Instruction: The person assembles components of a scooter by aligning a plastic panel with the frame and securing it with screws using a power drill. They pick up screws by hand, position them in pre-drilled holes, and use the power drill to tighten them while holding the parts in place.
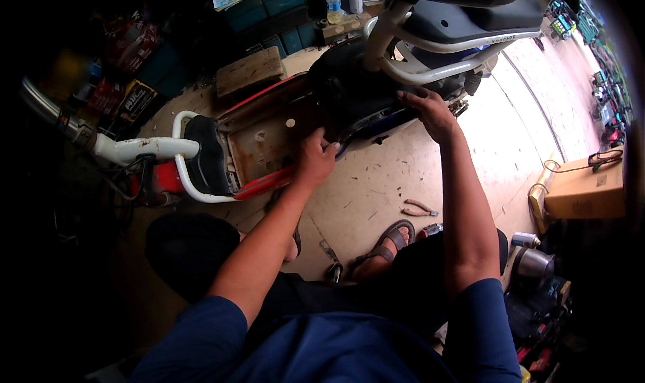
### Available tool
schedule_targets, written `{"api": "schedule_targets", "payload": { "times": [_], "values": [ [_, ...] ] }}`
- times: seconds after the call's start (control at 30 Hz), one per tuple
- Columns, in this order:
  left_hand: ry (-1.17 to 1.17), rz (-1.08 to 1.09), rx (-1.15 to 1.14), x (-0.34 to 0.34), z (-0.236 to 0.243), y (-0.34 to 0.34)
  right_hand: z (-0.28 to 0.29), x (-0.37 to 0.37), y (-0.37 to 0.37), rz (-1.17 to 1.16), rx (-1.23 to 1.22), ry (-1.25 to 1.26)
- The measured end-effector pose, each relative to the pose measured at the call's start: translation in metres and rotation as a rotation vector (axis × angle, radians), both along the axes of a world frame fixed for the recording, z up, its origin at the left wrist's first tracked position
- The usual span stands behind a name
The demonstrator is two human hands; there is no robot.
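A small electric scooter with white tube framing stands across the floor before me. Its red floor compartment (pixel 265 141) is uncovered, showing a rusty, dirty inside with a pale round spot. A black plastic body cover (pixel 356 87) under the seat adjoins the compartment's right end. At that joint, my left hand (pixel 316 158) is closed with fingers curled and thumb toward the cover; what they pinch is hidden. My right hand (pixel 433 117) grips the cover's near edge farther right, below the white rail (pixel 437 74). The black seat (pixel 470 23) is above it.
Pliers (pixel 420 208) lie on the floor near my sandalled foot (pixel 390 248). A wooden block (pixel 250 72) rests behind the scooter. The handlebar (pixel 50 111) extends left. At right are a cardboard box (pixel 584 188) and a spray can (pixel 525 240). A bottle (pixel 334 3) stands at the back.
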State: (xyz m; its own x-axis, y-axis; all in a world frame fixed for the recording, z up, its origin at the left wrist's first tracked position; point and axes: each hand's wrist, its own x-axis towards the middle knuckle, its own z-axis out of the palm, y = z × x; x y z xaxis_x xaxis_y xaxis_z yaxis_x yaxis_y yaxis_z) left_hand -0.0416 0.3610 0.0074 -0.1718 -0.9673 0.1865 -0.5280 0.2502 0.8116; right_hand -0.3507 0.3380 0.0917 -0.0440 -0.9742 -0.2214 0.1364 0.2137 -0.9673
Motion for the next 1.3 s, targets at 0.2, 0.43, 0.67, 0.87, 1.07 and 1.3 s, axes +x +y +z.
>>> {"api": "schedule_targets", "payload": {
  "times": [0.2,0.43,0.67,0.87,1.07,1.3],
  "values": [
    [0.001,-0.001,0.011,0.0,0.001,-0.001,0.003,0.001,0.003,-0.011,0.014,0.004],
    [-0.01,0.0,0.037,-0.006,0.01,0.001,-0.003,-0.002,-0.001,0.02,-0.007,0.016],
    [-0.052,-0.049,0.072,-0.003,0.013,-0.006,-0.007,-0.007,-0.004,0.01,-0.004,0.03],
    [-0.103,-0.068,0.112,0.003,0.009,-0.01,0.011,0.0,-0.002,0.062,-0.072,0.146],
    [-0.147,-0.053,0.093,0.004,0.007,-0.011,0.018,0.003,-0.001,0.069,-0.056,0.193],
    [-0.085,-0.027,0.03,0.012,-0.005,-0.016,0.01,0.01,-0.004,0.012,-0.103,0.294]
  ]
}}
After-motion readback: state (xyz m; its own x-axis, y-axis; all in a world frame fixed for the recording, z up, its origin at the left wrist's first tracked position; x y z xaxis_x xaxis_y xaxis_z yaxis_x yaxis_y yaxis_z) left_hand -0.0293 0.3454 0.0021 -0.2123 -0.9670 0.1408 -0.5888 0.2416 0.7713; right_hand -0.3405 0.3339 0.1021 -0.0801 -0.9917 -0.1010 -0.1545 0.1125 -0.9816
